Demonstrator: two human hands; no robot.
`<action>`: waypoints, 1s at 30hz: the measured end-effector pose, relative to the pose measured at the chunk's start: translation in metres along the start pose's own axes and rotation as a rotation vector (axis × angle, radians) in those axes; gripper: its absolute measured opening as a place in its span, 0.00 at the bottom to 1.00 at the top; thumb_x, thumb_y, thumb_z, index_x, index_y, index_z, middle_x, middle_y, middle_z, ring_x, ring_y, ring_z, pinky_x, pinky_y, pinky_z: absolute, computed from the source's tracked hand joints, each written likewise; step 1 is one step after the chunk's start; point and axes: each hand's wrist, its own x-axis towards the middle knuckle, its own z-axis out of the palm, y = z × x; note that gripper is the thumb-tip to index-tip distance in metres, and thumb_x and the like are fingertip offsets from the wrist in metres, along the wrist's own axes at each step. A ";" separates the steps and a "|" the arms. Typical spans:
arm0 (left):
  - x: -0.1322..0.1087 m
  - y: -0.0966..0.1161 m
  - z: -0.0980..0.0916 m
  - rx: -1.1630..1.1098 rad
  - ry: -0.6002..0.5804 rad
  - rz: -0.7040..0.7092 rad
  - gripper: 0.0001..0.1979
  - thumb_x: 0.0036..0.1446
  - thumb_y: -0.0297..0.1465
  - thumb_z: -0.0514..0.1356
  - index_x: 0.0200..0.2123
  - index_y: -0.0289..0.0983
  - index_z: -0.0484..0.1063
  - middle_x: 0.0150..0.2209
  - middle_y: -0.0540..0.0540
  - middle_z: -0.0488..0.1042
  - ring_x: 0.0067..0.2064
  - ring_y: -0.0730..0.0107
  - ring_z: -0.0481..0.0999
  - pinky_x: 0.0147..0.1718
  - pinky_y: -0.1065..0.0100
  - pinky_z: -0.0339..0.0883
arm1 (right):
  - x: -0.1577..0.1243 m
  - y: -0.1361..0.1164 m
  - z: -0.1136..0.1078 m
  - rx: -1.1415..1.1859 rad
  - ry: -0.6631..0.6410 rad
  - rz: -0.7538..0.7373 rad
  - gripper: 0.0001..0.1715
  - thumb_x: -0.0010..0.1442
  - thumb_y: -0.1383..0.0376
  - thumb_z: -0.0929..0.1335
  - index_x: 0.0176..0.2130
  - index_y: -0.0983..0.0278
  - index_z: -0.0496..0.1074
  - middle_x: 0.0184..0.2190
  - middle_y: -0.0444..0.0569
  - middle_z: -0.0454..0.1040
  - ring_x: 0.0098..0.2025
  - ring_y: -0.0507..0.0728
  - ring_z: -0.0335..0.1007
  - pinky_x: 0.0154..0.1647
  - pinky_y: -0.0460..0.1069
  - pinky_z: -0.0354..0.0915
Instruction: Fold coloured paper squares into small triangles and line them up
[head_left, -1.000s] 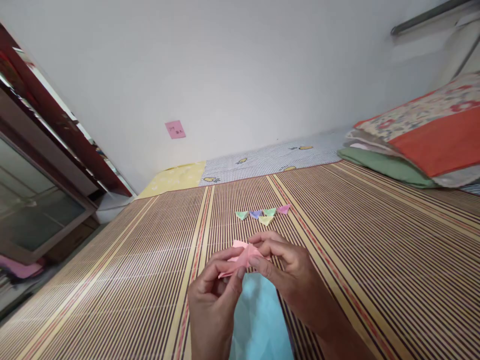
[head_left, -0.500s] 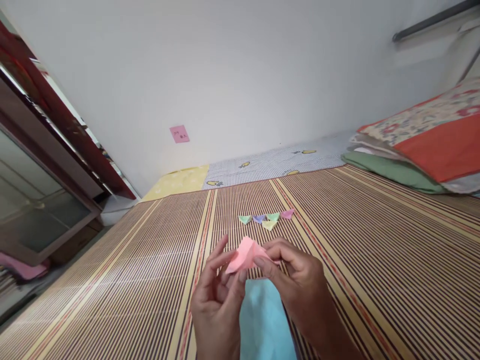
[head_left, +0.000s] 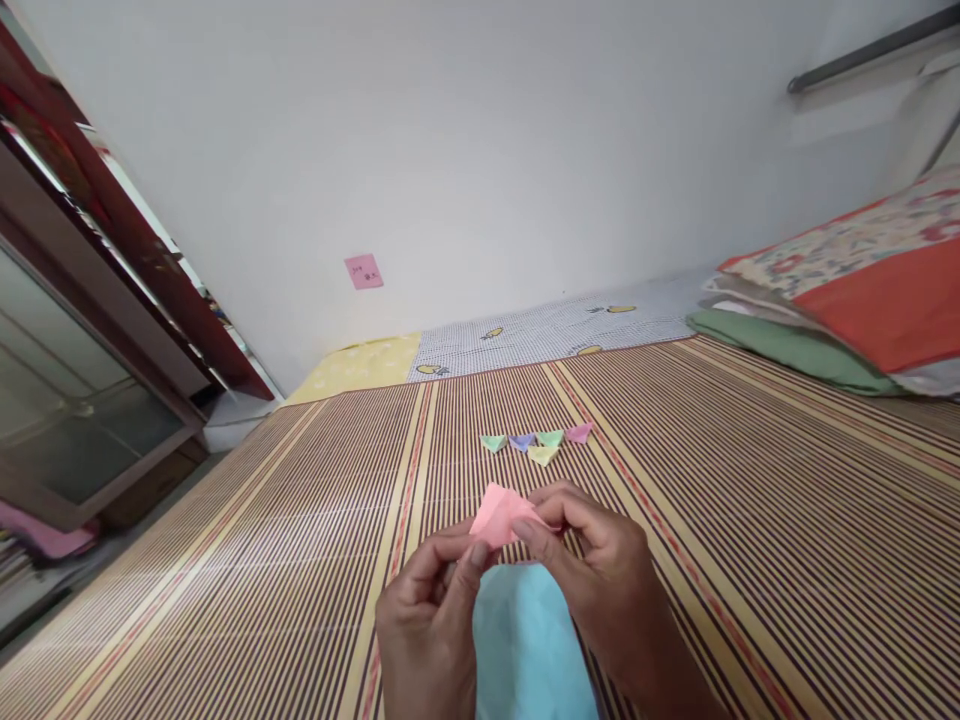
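A folded piece of pink paper [head_left: 501,514] is held above the striped mat, pinched from both sides. My left hand [head_left: 439,600] grips its lower left corner between thumb and fingers. At the right edge, the thumb of my right hand [head_left: 592,550] presses on the front, with the fingers behind it. Beyond the hands lie several small folded paper triangles: a green one [head_left: 493,442], a purple one [head_left: 522,441], another green one [head_left: 550,438], a pink one [head_left: 580,432] and a yellow one [head_left: 543,455] in front of the row.
A light blue cloth-like surface [head_left: 529,640] shows below my hands. The striped mat [head_left: 300,560] spreads to a checked sheet [head_left: 517,330] by the wall. Folded bedding [head_left: 862,290] is piled at the right. A pink note [head_left: 364,271] sticks to the wall.
My left fingers, raised and spread before, have closed down onto the paper's left corner. The paper looks flatter and its left point no longer sticks out. The right hand has barely moved.
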 end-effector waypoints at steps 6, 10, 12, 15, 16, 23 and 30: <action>0.005 -0.002 -0.008 -0.053 -0.034 -0.048 0.15 0.48 0.37 0.74 0.39 0.38 0.82 0.34 0.45 0.84 0.35 0.64 0.83 0.34 0.70 0.77 | -0.001 0.003 -0.001 0.034 0.056 0.043 0.15 0.65 0.62 0.69 0.26 0.62 0.71 0.30 0.47 0.73 0.35 0.57 0.70 0.35 0.50 0.64; 0.006 -0.005 -0.010 -0.014 -0.059 -0.014 0.13 0.49 0.37 0.74 0.35 0.37 0.81 0.33 0.45 0.84 0.35 0.66 0.83 0.33 0.73 0.76 | -0.002 0.004 0.000 0.015 0.086 0.041 0.15 0.65 0.63 0.70 0.26 0.62 0.71 0.29 0.46 0.73 0.33 0.56 0.69 0.34 0.50 0.64; 0.006 -0.006 -0.010 -0.003 -0.071 -0.003 0.13 0.48 0.37 0.74 0.33 0.36 0.81 0.32 0.44 0.83 0.34 0.65 0.83 0.31 0.73 0.75 | -0.002 0.003 0.000 0.000 0.080 0.038 0.15 0.64 0.63 0.70 0.26 0.62 0.70 0.28 0.45 0.71 0.31 0.55 0.67 0.32 0.49 0.63; 0.005 -0.005 -0.008 -0.001 -0.062 0.000 0.12 0.49 0.37 0.74 0.32 0.36 0.80 0.30 0.46 0.82 0.32 0.66 0.82 0.30 0.74 0.75 | -0.001 0.002 -0.001 -0.020 0.053 0.033 0.15 0.64 0.62 0.69 0.26 0.62 0.70 0.29 0.46 0.72 0.32 0.56 0.68 0.32 0.49 0.63; 0.004 -0.005 -0.007 -0.001 -0.058 0.003 0.11 0.49 0.36 0.74 0.32 0.36 0.80 0.30 0.46 0.82 0.32 0.67 0.82 0.30 0.74 0.75 | -0.001 0.002 -0.002 -0.020 0.040 0.036 0.15 0.65 0.62 0.69 0.26 0.62 0.71 0.30 0.46 0.73 0.34 0.56 0.69 0.33 0.49 0.63; 0.005 -0.003 -0.007 -0.045 -0.091 -0.013 0.12 0.51 0.36 0.73 0.36 0.36 0.79 0.34 0.44 0.84 0.37 0.62 0.85 0.39 0.68 0.79 | 0.000 0.003 -0.004 0.067 0.008 0.154 0.17 0.64 0.59 0.69 0.25 0.63 0.70 0.34 0.48 0.74 0.36 0.57 0.70 0.35 0.51 0.63; 0.014 -0.011 -0.016 -0.057 -0.173 -0.031 0.11 0.51 0.35 0.73 0.33 0.36 0.77 0.31 0.44 0.83 0.35 0.62 0.85 0.36 0.68 0.79 | -0.001 0.005 -0.004 0.111 -0.064 0.243 0.19 0.64 0.57 0.69 0.24 0.63 0.67 0.25 0.42 0.64 0.27 0.52 0.57 0.28 0.48 0.55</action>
